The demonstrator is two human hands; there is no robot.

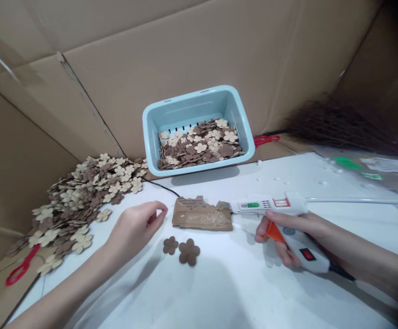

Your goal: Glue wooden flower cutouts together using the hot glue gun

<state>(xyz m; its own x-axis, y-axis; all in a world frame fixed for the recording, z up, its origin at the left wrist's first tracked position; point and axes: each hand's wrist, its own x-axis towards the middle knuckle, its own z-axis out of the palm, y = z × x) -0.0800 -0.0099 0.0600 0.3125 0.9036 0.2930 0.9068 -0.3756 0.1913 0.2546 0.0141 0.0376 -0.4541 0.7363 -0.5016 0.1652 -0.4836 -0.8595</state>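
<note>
My right hand (288,233) is wrapped round a white hot glue gun (274,204), with fingers at its orange trigger. The gun's nozzle points left and meets the right end of a torn cardboard piece (204,217) smeared with dried glue. Just left of that cardboard, my left hand (140,224) hovers with its fingers curled in and thumb and forefinger close together; nothing shows between them. Below the cardboard lie two brown flower cutouts, a smaller flower (170,246) and a larger flower (189,252), side by side on the white tabletop (199,292).
A light blue basket (199,169) of brown and cream flowers stands at the back. More flowers form a heap (92,187) on the left, beside a red-handled tool (22,267). Red scissors handles (267,139), dark twigs (342,121) and plastic packaging (384,169) lie at back right.
</note>
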